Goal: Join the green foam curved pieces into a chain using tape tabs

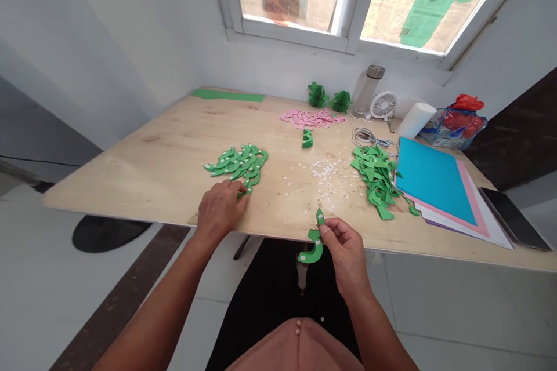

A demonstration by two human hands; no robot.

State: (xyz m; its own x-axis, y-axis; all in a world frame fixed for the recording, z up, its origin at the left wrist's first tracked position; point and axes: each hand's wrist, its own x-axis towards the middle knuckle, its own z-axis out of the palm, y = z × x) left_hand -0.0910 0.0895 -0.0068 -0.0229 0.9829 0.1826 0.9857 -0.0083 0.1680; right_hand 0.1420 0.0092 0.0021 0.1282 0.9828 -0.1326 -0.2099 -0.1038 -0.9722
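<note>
My right hand pinches a green hook-shaped paper cutout between thumb and fingers, just past the table's front edge. Small white squares stick to its face, and its pointed end reaches up beside my thumb. My left hand rests at the near side of a pile of similar green curved cutouts, also dotted with white squares. Its thumb and forefinger close on a cutout at the pile's near edge; the other fingers curl under and are partly hidden.
White bits are scattered mid-table. Green scraps lie right, beside coloured sheets and a phone. Behind are a small green stack, pink strips, scissors, a fan and a bottle.
</note>
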